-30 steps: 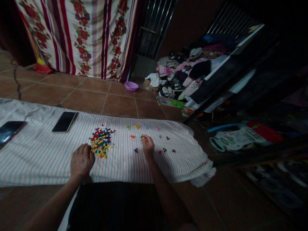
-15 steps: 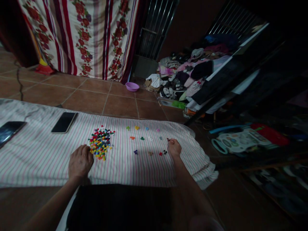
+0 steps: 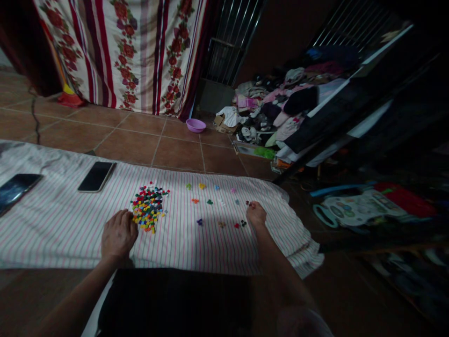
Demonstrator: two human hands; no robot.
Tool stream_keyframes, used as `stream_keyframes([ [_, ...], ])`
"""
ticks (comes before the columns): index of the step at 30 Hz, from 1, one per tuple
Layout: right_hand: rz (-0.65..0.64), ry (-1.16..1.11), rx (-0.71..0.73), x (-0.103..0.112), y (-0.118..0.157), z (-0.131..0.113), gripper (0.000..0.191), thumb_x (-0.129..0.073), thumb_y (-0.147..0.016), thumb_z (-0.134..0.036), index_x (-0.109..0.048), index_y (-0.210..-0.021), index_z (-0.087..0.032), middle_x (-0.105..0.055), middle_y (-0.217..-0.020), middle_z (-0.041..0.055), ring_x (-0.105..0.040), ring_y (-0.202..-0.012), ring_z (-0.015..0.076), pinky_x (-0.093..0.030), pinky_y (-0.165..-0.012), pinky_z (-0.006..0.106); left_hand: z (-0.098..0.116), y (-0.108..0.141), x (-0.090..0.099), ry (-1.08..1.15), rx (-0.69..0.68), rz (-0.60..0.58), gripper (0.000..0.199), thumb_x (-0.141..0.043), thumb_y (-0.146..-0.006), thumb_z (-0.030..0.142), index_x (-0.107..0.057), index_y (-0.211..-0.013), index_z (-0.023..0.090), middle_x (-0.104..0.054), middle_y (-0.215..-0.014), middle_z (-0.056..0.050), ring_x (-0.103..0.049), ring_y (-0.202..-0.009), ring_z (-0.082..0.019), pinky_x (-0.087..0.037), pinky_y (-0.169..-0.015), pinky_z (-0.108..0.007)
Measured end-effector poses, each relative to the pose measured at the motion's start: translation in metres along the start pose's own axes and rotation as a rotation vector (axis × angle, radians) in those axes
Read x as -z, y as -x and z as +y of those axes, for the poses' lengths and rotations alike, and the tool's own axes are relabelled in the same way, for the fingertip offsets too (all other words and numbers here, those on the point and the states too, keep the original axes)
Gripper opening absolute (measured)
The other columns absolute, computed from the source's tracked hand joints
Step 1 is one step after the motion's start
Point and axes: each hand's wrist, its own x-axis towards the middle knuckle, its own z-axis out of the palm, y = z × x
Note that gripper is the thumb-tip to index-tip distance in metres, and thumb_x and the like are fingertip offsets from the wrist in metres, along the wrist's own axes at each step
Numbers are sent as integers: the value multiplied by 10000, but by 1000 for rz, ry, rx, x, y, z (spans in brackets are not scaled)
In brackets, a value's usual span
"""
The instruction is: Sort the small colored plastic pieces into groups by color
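Note:
A heap of small multicoloured cubes (image 3: 147, 208) lies on the striped cloth (image 3: 178, 248). Palm down at the heap's left edge rests my left hand (image 3: 119, 234), its fingers curled and their tips hidden. My right hand (image 3: 257, 214) is closed in a pinch at the right end of the small groups, touching or just beside some dark brown pieces (image 3: 248, 203); whatever is between its fingertips is too small to make out. Nearby sit a grey group (image 3: 237, 202), black pieces (image 3: 243, 223), red pieces (image 3: 236, 225), an orange group (image 3: 195, 201) and a purple group (image 3: 199, 222).
Two phones, one dark (image 3: 17, 189) and one pale-edged (image 3: 96, 177), lie on the cloth at the left. Beyond it, a purple basin (image 3: 196, 125) stands on the tiled floor near a pile of clothes (image 3: 273, 105). A floral curtain (image 3: 147, 61) hangs behind.
The whole view has shifted slightly, so everything appears a little further right. Both hands keep nearly the same places on the cloth, and the cube groups look unchanged.

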Motion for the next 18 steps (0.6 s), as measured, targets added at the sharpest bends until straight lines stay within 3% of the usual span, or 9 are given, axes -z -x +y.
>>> stream_keyframes([
  [11, 52, -47, 57, 5, 12, -8, 411, -440, -746, -133, -696, -1064, -85, -684, -938, 134, -606, -887, 224, -444, -848, 320, 0, 0, -2, 1, 7, 19, 275, -406, -853, 270, -588, -1023, 151, -641, -1136, -158, -559, -1096, -285, -421, -922, -431],
  [18, 135, -296, 338, -5, 44, -53, 374, -431, -765, -192, -692, -1020, -113, -674, -981, 150, -611, -940, 235, -470, -884, 371, 1, 0, -1, 19, 4, 15, 255, -422, -853, 246, -575, -1032, 148, -637, -1125, -157, -550, -1112, -276, -411, -964, -425],
])
